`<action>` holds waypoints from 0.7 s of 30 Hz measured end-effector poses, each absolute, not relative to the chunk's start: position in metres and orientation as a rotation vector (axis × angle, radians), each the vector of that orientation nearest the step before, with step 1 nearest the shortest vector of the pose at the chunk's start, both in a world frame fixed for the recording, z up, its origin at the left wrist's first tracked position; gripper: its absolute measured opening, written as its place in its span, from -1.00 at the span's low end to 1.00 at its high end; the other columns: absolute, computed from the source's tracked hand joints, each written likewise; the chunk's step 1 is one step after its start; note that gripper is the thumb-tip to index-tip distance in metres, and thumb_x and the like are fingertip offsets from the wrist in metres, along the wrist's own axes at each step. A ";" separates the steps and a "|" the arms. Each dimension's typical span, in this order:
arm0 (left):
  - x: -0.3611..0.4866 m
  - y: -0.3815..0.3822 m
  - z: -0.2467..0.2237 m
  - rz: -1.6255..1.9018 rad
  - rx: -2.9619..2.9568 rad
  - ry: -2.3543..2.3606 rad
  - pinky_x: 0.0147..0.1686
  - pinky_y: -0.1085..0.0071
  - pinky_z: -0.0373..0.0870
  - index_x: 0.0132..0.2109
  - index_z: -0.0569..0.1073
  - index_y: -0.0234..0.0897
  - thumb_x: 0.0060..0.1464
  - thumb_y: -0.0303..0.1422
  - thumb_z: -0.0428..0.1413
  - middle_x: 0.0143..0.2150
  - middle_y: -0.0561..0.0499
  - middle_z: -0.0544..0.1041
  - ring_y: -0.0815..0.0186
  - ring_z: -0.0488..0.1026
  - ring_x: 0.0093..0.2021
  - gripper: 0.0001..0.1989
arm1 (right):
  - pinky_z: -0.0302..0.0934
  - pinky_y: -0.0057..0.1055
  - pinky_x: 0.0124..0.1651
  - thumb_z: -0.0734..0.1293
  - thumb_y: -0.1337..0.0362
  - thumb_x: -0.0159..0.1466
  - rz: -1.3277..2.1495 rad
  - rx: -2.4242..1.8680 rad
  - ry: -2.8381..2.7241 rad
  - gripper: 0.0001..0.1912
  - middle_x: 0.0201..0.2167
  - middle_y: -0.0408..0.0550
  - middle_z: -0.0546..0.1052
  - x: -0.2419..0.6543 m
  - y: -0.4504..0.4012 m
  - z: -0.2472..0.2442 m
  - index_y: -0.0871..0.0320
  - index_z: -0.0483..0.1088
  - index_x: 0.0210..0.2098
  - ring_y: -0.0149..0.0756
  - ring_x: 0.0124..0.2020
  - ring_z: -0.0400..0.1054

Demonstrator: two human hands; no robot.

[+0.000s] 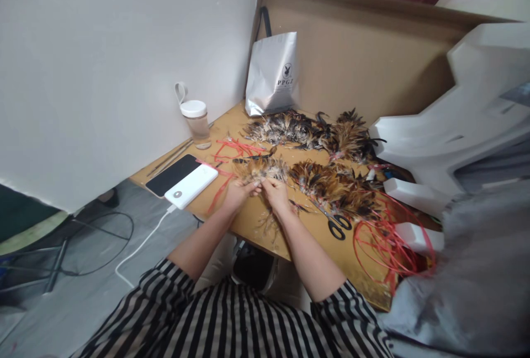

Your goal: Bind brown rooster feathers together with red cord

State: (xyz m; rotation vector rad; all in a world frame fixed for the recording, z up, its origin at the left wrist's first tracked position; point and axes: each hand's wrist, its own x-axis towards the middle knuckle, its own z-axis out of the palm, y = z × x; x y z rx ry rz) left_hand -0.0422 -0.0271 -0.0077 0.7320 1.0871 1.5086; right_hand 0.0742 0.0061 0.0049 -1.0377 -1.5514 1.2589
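Note:
Both hands meet over the near part of the wooden table (298,239). My left hand (239,191) pinches the lower edge of a small bunch of light brown feathers (265,168). Close beside it, my right hand (275,192) has its thumb and fingers closed on the same bunch. Right of the hands lies a row of brown and black feathers (337,184), with black-handled scissors (337,225) just in front. A darker feather pile (302,129) spreads behind. Red strips (236,149) lie left of the feathers, and a larger tangle of red strips (385,242) is at the right.
At the left are a lidded cup (196,123), a dark phone (171,175) and a white power bank (191,186) with a cable. A silver bag (271,74) stands at the back. White foam pieces (430,143) and grey cloth (476,270) border the right side.

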 end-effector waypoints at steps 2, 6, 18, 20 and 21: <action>-0.043 -0.028 -0.006 1.498 0.724 1.082 -0.51 0.49 0.33 -0.40 0.52 -0.41 -0.34 -0.30 0.29 -0.50 -0.07 0.53 0.42 0.39 -0.56 -0.70 | -0.06 -0.52 -0.57 0.22 -0.02 0.06 1.280 -1.037 -1.547 -0.62 -0.72 -0.19 0.22 0.075 0.006 0.005 0.17 0.31 -0.62 -0.43 -0.59 0.12; -0.044 -0.029 -0.006 1.453 0.740 1.042 -0.52 0.51 0.32 -0.41 0.52 -0.43 -0.32 -0.29 0.28 -0.50 -0.09 0.52 0.44 0.39 -0.56 -0.71 | -0.08 -0.53 -0.57 0.22 -0.01 0.07 1.328 -0.985 -1.553 -0.62 -0.71 -0.20 0.21 0.076 0.006 0.006 0.17 0.27 -0.63 -0.46 -0.61 0.08; -0.043 -0.035 -0.002 1.277 0.955 1.004 -0.56 0.51 0.30 -0.48 0.51 -0.39 -0.22 -0.21 0.22 -0.56 -0.08 0.50 0.43 0.36 -0.61 -0.73 | -0.12 -0.54 -0.61 0.31 0.01 0.02 1.586 -0.880 -1.673 -0.64 -0.70 -0.22 0.26 0.093 0.011 0.022 0.19 0.27 -0.62 -0.53 -0.67 0.03; -0.042 -0.034 -0.005 1.274 1.010 1.036 -0.57 0.49 0.32 -0.50 0.51 -0.37 -0.23 -0.19 0.21 -0.58 -0.07 0.50 0.41 0.37 -0.62 -0.73 | -0.02 -0.52 -0.54 0.34 0.06 0.00 1.539 -0.827 -1.777 -0.68 -0.67 -0.20 0.30 0.098 0.013 0.027 0.19 0.29 -0.62 -0.49 -0.62 0.11; -0.042 -0.033 -0.006 1.277 1.033 1.049 -0.57 0.48 0.32 -0.51 0.51 -0.37 -0.23 -0.18 0.21 -0.59 -0.07 0.50 0.41 0.37 -0.63 -0.72 | -0.01 -0.52 -0.52 0.35 0.08 -0.01 1.511 -0.815 -1.818 -0.69 -0.67 -0.20 0.30 0.100 0.014 0.029 0.19 0.28 -0.63 -0.48 -0.60 0.12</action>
